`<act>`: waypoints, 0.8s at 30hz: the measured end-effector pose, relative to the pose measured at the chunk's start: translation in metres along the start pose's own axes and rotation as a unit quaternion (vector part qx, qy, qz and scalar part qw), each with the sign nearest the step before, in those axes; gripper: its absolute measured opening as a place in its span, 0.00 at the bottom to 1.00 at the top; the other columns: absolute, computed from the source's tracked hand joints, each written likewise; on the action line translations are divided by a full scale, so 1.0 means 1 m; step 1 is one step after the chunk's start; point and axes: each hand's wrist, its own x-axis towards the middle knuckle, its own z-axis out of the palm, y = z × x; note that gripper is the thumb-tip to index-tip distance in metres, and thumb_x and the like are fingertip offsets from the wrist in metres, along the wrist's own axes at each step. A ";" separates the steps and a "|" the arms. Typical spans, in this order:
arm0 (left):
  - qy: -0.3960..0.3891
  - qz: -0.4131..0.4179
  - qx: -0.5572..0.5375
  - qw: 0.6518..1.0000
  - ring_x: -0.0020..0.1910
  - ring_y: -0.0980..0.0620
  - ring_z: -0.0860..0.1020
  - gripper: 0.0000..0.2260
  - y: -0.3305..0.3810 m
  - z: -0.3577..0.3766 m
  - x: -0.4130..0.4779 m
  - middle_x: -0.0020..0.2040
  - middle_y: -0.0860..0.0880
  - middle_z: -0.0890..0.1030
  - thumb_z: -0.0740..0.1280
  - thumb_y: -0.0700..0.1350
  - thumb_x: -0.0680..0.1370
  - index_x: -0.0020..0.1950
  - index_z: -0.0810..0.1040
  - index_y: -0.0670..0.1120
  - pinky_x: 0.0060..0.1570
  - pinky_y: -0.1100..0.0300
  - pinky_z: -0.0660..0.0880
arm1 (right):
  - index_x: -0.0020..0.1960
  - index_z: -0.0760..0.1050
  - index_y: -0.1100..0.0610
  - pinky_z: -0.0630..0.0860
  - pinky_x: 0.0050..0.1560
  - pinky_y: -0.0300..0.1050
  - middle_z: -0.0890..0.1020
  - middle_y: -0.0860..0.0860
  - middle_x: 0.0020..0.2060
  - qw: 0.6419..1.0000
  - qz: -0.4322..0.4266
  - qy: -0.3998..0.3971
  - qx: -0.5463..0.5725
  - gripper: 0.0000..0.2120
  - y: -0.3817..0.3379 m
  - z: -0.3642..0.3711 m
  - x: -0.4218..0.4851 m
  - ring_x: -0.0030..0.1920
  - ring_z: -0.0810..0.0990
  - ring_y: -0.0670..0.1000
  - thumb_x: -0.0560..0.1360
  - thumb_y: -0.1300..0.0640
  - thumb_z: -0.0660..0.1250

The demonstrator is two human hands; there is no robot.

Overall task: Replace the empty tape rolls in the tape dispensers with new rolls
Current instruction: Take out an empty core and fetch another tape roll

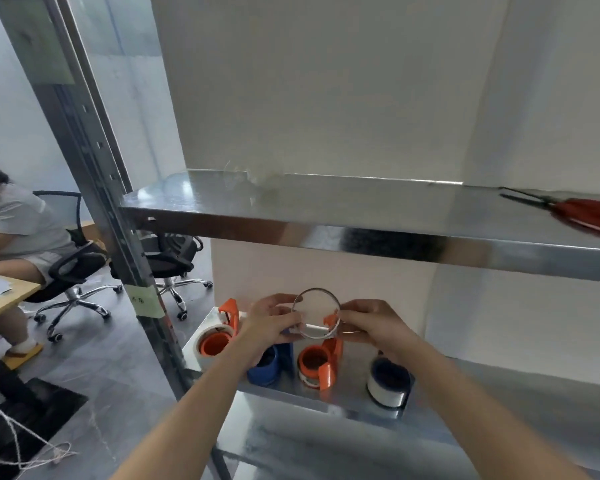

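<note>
Both hands hold a thin, see-through empty tape ring (pixel 315 312) above the lower steel shelf (pixel 354 400). My left hand (pixel 271 325) grips its left edge, and my right hand (pixel 368 323) pinches its right edge. Below them stand several tape dispensers: an orange one carrying a white roll (pixel 217 341) at the left, a blue one (pixel 265 367) partly hidden by my left wrist, an orange one (pixel 317 367) in the middle, and a dark-cored one with a clear roll (pixel 389 382) at the right.
An upper steel shelf (pixel 361 216) juts out just above the hands, with red-handled scissors (pixel 589 213) at its right end. A metal rack post (pixel 118 237) stands left. A seated person (pixel 11 237), office chairs (pixel 174 261) and a wooden desk (pixel 0 299) are at the left.
</note>
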 end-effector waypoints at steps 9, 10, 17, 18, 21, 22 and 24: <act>-0.153 0.007 0.057 0.987 0.36 0.46 0.81 0.12 -0.008 0.112 -0.011 0.40 0.42 0.82 0.70 0.31 0.72 0.54 0.80 0.41 0.37 0.51 0.81 | 0.52 0.79 0.66 0.83 0.44 0.50 0.83 0.59 0.41 0.983 0.010 0.176 0.046 0.09 0.014 -0.077 -0.111 0.41 0.84 0.53 0.75 0.61 0.69; -0.175 0.005 0.059 0.983 0.37 0.45 0.81 0.13 -0.010 0.129 -0.015 0.40 0.41 0.82 0.71 0.31 0.71 0.54 0.79 0.40 0.37 0.51 0.81 | 0.51 0.79 0.66 0.83 0.43 0.50 0.83 0.59 0.42 0.979 0.009 0.198 0.054 0.08 0.018 -0.086 -0.128 0.42 0.83 0.53 0.75 0.61 0.69; -0.310 0.009 0.084 0.947 0.34 0.51 0.81 0.12 -0.016 0.244 -0.061 0.39 0.43 0.82 0.71 0.32 0.72 0.54 0.80 0.41 0.38 0.50 0.82 | 0.53 0.78 0.67 0.82 0.39 0.48 0.83 0.59 0.45 0.944 -0.016 0.314 0.104 0.09 0.033 -0.149 -0.243 0.44 0.84 0.54 0.76 0.63 0.68; -0.324 0.012 0.088 0.942 0.35 0.50 0.80 0.12 -0.015 0.261 -0.067 0.39 0.43 0.81 0.71 0.32 0.71 0.54 0.80 0.41 0.39 0.50 0.82 | 0.53 0.78 0.67 0.82 0.39 0.48 0.83 0.59 0.45 0.940 -0.024 0.325 0.104 0.09 0.034 -0.159 -0.258 0.45 0.84 0.54 0.75 0.63 0.69; -0.358 0.013 0.088 0.929 0.35 0.50 0.80 0.12 -0.015 0.312 -0.089 0.40 0.41 0.79 0.71 0.31 0.72 0.54 0.80 0.39 0.41 0.47 0.82 | 0.53 0.79 0.67 0.82 0.41 0.49 0.83 0.58 0.45 0.929 -0.043 0.354 0.103 0.10 0.036 -0.192 -0.302 0.47 0.84 0.56 0.75 0.62 0.70; -0.367 0.014 0.089 0.926 0.36 0.50 0.79 0.13 -0.017 0.329 -0.097 0.40 0.40 0.79 0.71 0.31 0.72 0.55 0.79 0.39 0.42 0.46 0.82 | 0.53 0.79 0.67 0.82 0.41 0.49 0.84 0.58 0.44 0.925 -0.047 0.363 0.104 0.09 0.038 -0.204 -0.317 0.47 0.84 0.56 0.75 0.62 0.70; -0.382 0.016 0.093 0.919 0.35 0.50 0.80 0.13 -0.024 0.364 -0.114 0.41 0.40 0.78 0.71 0.31 0.72 0.55 0.79 0.38 0.42 0.46 0.81 | 0.50 0.80 0.65 0.82 0.41 0.48 0.83 0.57 0.42 0.917 -0.050 0.383 0.105 0.06 0.046 -0.228 -0.345 0.44 0.85 0.55 0.75 0.62 0.69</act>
